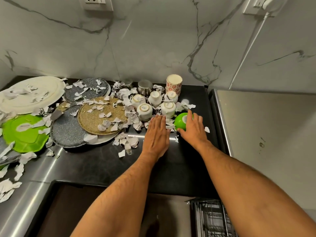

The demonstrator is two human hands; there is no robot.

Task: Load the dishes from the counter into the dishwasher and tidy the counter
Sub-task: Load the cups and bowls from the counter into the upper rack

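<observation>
On the black counter (102, 161), the upturned green bowl (182, 120) at two o'clock of the left hand (156, 134) is grasped by the right hand (192, 130), while the left hand is laid flat, holding nothing, beside torn paper scraps (127, 142).

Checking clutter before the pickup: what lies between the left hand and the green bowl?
In the head view, torn paper scraps lie on the counter between the left hand and the green bowl.

dishwasher rack (212, 219) cut off, green plate (25, 132) blurred
</observation>
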